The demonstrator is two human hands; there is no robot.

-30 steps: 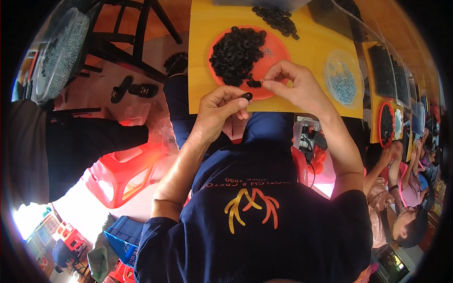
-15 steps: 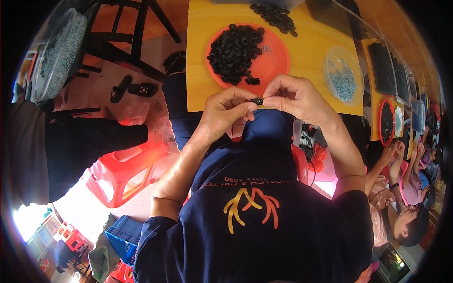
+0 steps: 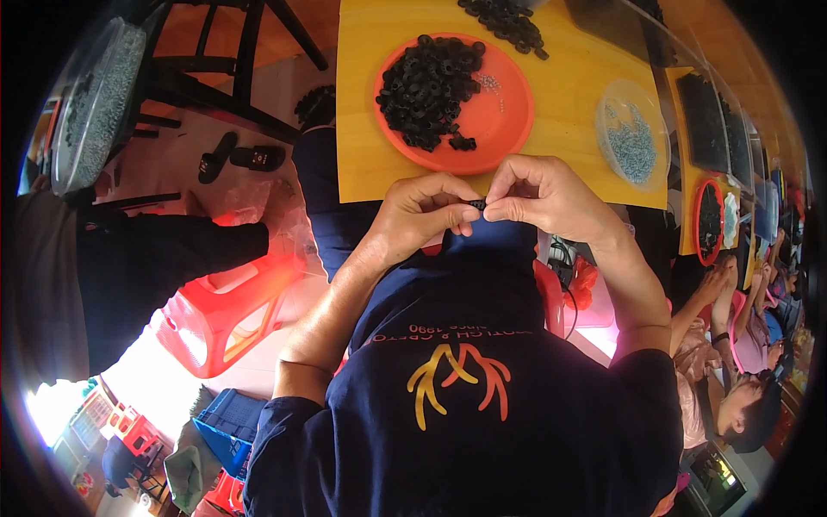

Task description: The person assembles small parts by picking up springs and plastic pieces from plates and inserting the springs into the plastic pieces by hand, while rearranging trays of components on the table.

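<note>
A small black ribbed cylindrical part (image 3: 477, 205) is pinched between the thumb and fingers of my left hand (image 3: 415, 215), just past the table's near edge, above my lap. The fingertips of my right hand (image 3: 541, 200) are pressed together at the part's right end. Whatever they hold there, if anything, is too small to make out. Beyond my hands lies a round orange-red plate (image 3: 504, 142). A heap of black ring-like parts (image 3: 431, 90) covers its left side, and a few tiny silvery pieces (image 3: 490, 84) lie on its right.
On the yellow tabletop (image 3: 560, 112), a clear round tub (image 3: 633, 138) of small silvery pieces stands to the right. More loose black parts (image 3: 508, 24) lie at the back. A red stool (image 3: 228, 314) is at my left. Other people work along the right side, near a red dish (image 3: 709, 222).
Both hands have come slightly nearer to me and to the right, still together around the black part. The part is now more covered by my fingertips.
</note>
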